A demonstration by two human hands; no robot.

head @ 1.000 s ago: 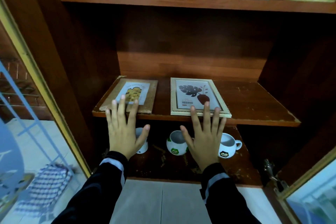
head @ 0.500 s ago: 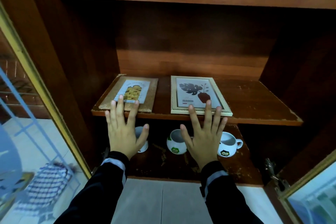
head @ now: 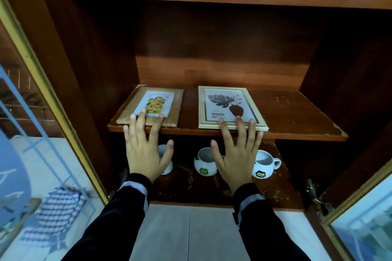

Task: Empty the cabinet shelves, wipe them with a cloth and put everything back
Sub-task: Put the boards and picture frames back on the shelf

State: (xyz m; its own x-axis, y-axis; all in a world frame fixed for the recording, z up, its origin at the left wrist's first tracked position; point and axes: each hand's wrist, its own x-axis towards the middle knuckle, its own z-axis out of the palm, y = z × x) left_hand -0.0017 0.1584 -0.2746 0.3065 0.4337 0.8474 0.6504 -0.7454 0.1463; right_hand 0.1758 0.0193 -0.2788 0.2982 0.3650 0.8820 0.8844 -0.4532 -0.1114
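Lying flat, brown frame (head: 151,105) and pale frame (head: 230,106) apparently touch outstretched fingers (head: 241,130).

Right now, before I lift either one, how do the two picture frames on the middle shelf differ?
The brown frame has a flat, plain border; the pale frame has a cream, beaded one. The brown frame holds a yellow print, the pale frame a dark leaf and vase with a barcode sticker. Both lie flat, face up, near the front edge of the shelf.
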